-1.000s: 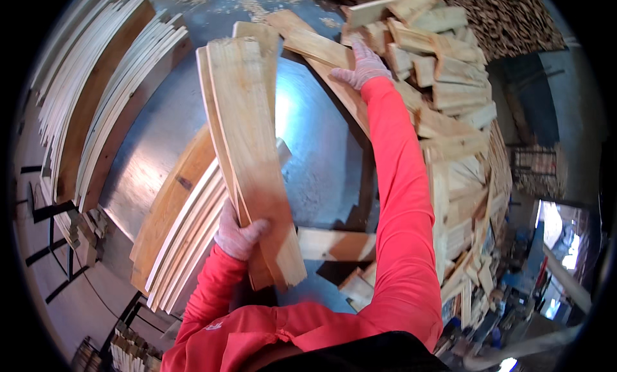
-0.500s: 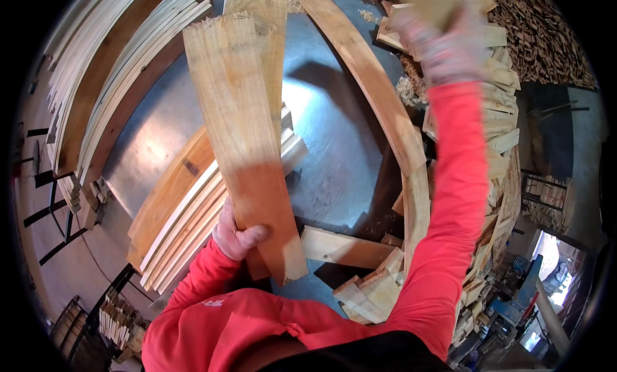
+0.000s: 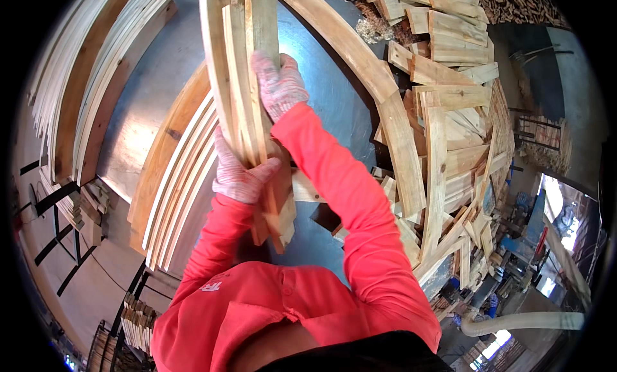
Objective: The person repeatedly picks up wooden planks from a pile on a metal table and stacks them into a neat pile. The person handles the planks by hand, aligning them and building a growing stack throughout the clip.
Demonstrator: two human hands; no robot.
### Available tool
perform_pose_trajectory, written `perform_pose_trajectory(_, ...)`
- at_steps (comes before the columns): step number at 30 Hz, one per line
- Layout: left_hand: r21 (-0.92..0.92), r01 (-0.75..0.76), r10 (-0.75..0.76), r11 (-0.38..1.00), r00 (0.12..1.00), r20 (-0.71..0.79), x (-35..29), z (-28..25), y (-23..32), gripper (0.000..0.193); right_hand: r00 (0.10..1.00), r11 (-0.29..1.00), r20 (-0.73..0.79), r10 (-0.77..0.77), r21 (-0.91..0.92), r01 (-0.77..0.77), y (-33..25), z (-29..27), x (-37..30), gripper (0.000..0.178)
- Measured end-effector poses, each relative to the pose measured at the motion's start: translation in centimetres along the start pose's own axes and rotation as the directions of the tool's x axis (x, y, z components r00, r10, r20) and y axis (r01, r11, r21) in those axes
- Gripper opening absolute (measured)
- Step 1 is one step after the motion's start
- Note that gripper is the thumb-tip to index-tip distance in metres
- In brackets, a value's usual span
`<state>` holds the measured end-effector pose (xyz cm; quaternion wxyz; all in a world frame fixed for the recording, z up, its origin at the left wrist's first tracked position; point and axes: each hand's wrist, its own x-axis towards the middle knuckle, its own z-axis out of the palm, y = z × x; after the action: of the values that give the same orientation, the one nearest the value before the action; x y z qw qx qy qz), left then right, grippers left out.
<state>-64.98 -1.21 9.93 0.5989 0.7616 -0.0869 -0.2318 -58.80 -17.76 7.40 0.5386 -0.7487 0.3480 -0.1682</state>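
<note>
Several wooden boards [image 3: 238, 70] stand on edge in a bundle in front of me, pointing away from my body. My left hand [image 3: 241, 174], in a speckled knit glove, is wrapped round the bundle's nearer part, thumb on the right side. Farther up, my gloved right hand [image 3: 281, 88] grips the same boards from the right. Left of them lies a row of pale boards [image 3: 183, 179] on edge, with a wider orange-brown board [image 3: 168, 140] along its outer side. My hands hide part of the bundle.
A metal tabletop [image 3: 321, 82] lies under the work. Long boards [image 3: 103, 82] are stacked at far left. A long strip of wood [image 3: 347, 41] bends across the right side. Beyond it offcuts [image 3: 456, 37] lie in a heap, with shavings [image 3: 373, 30] beside them.
My right hand has come back from the far right, where it was blurred by a piece of wood, onto the boards. The boards have turned from flat side up to on edge.
</note>
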Motion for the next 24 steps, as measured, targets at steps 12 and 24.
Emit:
perform_pose_trajectory(12,-0.176,-0.266,0.300,0.948,0.929,0.217,2.4,-5.9,2.6,0.102,0.965,0.643,0.158,0.211,-0.765,-0.015,4.1,-15.6,9.6,0.061)
perform_pose_trajectory(24,0.738,0.042,-0.350,0.673,0.897,0.268,-10.5,-10.9,-2.6,0.105,0.847,0.917,0.405,0.343,0.050,-0.396,7.7,0.2,-33.5,0.091)
